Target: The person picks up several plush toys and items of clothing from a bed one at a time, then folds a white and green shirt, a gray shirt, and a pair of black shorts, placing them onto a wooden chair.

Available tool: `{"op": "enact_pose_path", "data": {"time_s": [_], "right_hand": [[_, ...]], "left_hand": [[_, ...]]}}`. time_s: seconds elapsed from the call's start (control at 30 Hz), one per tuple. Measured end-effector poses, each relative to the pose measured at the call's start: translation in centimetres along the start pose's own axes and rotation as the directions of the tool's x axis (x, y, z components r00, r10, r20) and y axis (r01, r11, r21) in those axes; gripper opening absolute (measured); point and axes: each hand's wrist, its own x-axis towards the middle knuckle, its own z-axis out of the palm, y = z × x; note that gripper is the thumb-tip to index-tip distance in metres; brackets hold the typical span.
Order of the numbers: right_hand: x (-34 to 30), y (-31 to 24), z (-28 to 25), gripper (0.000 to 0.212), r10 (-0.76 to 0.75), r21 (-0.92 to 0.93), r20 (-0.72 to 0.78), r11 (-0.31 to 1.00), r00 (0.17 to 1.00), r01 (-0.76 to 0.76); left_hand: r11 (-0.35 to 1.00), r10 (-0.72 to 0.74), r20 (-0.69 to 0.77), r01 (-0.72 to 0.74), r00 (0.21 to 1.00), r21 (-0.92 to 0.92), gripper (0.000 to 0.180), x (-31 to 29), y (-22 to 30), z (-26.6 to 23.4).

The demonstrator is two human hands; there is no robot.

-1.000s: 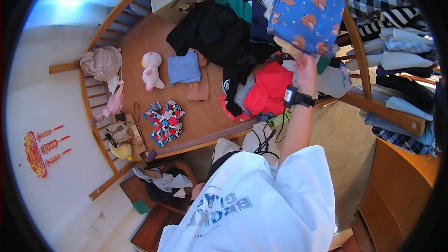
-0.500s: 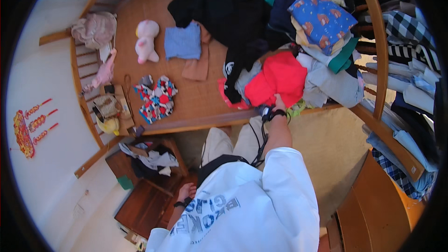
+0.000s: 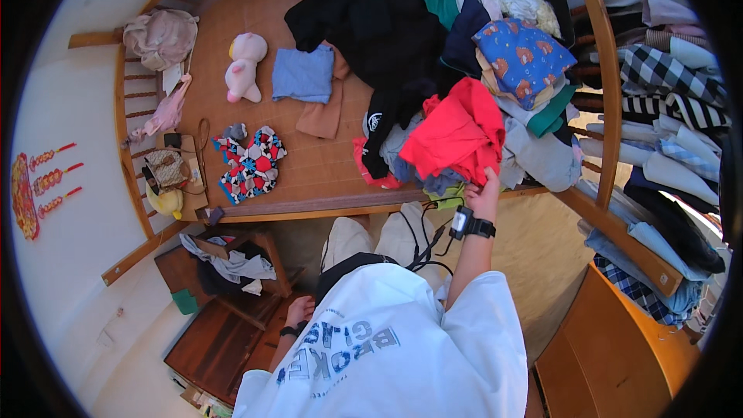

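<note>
Beside the bed's front edge, my right hand pinches the lower edge of a crumpled red garment. The garment's folds rise above a clothes heap, over grey-blue cloth and beside a black garment. Its exact kind is hidden by the bunching. A folded blue cloth with bears lies just behind it, and a grey garment is to its right. My left hand hangs low at my side, holding nothing, with its fingers loosely bent, near a brown wooden cabinet.
On the bed's mat are a folded blue cloth, a brown cloth, a patterned garment and a pink plush toy. A wooden rail bounds the right end, with hanging clothes beyond.
My right hand has drawn slightly back and right with the red garment, which is now lifted and bunched higher. Grey-blue cloth shows beneath it. The left hand stays low.
</note>
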Motion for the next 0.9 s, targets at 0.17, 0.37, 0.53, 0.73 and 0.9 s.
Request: {"op": "enact_pose_path", "data": {"time_s": [0.17,0.37,0.53,0.73,0.9], "right_hand": [[-8.6,-3.5,1.2,0.011,-0.244,0.004,0.198,0.969,0.949,0.248],[-16.1,-6.3,7.7,0.005,-0.395,0.175,0.509,0.917,0.765,0.358],[-11.9,-8.6,9.7,0.018,-0.428,0.292,0.548,0.903,0.719,0.316],[-1.1,-2.2,6.9,0.052,-0.64,-0.413,0.288,0.588,0.712,0.696],[14.9,3.8,-5.4,0.042,-0.384,-0.919,0.317,-0.35,0.867,0.181]], "left_hand": [[0.965,0.226,0.067,-0.233,0.972,0.124,0.029,1.4,-0.2,-0.4],[0.984,-0.163,-0.029,0.16,0.986,-0.079,0.034,3.4,-0.8,-0.1],[0.998,0.045,0.063,-0.047,0.997,0.029,0.036,5.1,-1.3,-0.3],[0.897,-0.235,0.009,0.22,0.972,-0.384,0.034,7.2,-9.0,0.2],[0.893,-0.288,-0.018,0.262,0.957,-0.365,0.03,5.4,-8.8,0.2]]}}
